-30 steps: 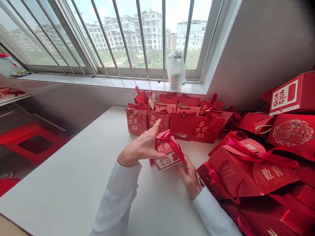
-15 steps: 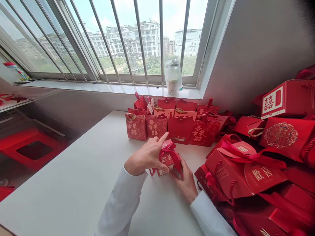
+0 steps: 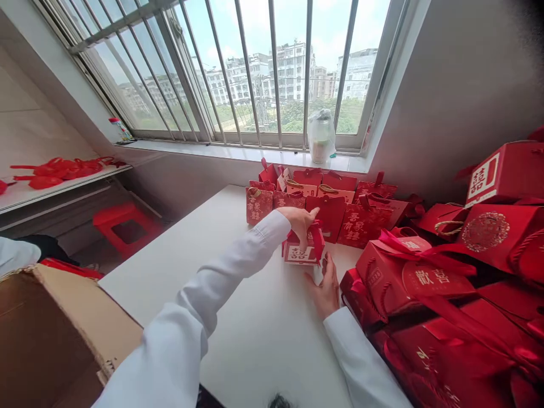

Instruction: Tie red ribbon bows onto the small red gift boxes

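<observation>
A small red box (image 3: pixel 302 252) with a ribbon and a white panel stands upright on the white table (image 3: pixel 238 306), close to the rows of red gift bags (image 3: pixel 355 225). Reaching over its top from the left, my left hand (image 3: pixel 300 220) holds it, with fingers down its front and the thumb pointing right. My right hand (image 3: pixel 326 286) rests at the table just right of the box, apart from it, with fingers spread and nothing in them.
Red boxes (image 3: pixel 414 275) are piled along the right side. An open cardboard box (image 3: pixel 85 323) is at the lower left, a red stool (image 3: pixel 125 218) beyond it. Red ribbons (image 3: pixel 63 170) lie on a shelf. A person's sleeve (image 3: pixel 15 255) shows at the left edge.
The small box has moved forward toward the bags and turned to show its white panel. My right hand has let go of it. The view has swung left.
</observation>
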`<move>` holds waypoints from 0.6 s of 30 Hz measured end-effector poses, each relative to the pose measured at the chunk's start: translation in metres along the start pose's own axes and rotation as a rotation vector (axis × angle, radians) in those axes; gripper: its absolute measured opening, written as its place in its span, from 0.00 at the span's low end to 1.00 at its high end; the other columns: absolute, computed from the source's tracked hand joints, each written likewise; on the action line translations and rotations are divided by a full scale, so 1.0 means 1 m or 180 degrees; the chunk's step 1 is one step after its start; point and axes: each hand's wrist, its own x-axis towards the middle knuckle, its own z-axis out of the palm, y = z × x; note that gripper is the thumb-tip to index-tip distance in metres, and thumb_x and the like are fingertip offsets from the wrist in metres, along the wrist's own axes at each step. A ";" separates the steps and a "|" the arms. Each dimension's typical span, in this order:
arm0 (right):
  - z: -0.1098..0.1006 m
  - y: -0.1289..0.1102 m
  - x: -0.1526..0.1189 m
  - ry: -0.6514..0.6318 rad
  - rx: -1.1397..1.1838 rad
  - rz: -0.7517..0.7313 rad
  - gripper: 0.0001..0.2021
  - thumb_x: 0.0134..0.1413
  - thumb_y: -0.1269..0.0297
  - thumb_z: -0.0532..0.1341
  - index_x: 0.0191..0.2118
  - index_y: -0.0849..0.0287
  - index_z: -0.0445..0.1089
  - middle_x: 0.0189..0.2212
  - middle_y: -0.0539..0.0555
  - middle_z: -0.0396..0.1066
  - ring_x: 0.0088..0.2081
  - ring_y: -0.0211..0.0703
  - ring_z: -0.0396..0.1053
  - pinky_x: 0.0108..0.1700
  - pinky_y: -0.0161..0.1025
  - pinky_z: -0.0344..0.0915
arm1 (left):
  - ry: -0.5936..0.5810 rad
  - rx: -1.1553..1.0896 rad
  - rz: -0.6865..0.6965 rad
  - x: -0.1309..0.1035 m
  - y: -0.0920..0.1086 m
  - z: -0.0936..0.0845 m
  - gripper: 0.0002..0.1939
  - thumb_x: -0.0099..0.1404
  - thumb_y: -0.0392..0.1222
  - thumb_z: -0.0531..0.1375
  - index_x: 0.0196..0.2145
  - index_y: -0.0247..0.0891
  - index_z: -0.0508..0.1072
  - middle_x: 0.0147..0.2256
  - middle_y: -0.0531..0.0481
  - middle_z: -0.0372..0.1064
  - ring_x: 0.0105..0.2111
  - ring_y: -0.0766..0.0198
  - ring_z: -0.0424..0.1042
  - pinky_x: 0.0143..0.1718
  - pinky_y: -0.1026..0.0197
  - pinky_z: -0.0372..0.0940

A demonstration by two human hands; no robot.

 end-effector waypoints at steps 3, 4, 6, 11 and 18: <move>0.000 0.004 -0.001 -0.0038 0.0029 -0.0023 0.38 0.49 0.54 0.59 0.63 0.61 0.47 0.60 0.65 0.52 0.60 0.56 0.54 0.59 0.55 0.53 | -0.0111 0.0245 -0.0068 -0.025 -0.005 -0.027 0.64 0.41 0.49 0.68 0.66 0.33 0.35 0.63 0.33 0.50 0.61 0.44 0.52 0.56 0.47 0.55; -0.001 0.005 -0.001 -0.0057 0.0014 -0.0043 0.37 0.48 0.54 0.59 0.62 0.60 0.48 0.60 0.65 0.53 0.60 0.56 0.54 0.59 0.55 0.53 | -0.0051 0.0301 -0.0034 -0.038 -0.007 -0.035 0.64 0.41 0.48 0.68 0.66 0.33 0.34 0.64 0.34 0.47 0.62 0.45 0.50 0.58 0.48 0.53; -0.003 0.006 0.001 -0.0109 -0.0051 -0.0100 0.35 0.45 0.55 0.59 0.60 0.60 0.53 0.57 0.64 0.56 0.59 0.58 0.56 0.59 0.56 0.53 | 0.0192 0.0343 0.0025 -0.073 -0.013 -0.047 0.63 0.42 0.46 0.68 0.66 0.30 0.34 0.64 0.33 0.46 0.63 0.46 0.49 0.59 0.51 0.51; -0.011 0.006 0.002 -0.0339 -0.0341 -0.0222 0.30 0.39 0.56 0.58 0.53 0.60 0.62 0.53 0.64 0.60 0.56 0.61 0.57 0.59 0.58 0.50 | 0.0805 0.0312 -0.0535 -0.195 -0.027 -0.053 0.58 0.47 0.47 0.65 0.65 0.29 0.36 0.60 0.39 0.56 0.55 0.56 0.59 0.55 0.60 0.54; -0.025 0.013 0.002 -0.0542 -0.1417 -0.0620 0.27 0.43 0.50 0.53 0.50 0.56 0.67 0.50 0.63 0.64 0.51 0.62 0.62 0.50 0.58 0.60 | 0.1204 -0.0176 -0.1936 -0.373 -0.049 -0.001 0.60 0.42 0.47 0.68 0.63 0.25 0.38 0.59 0.41 0.56 0.54 0.56 0.57 0.57 0.59 0.50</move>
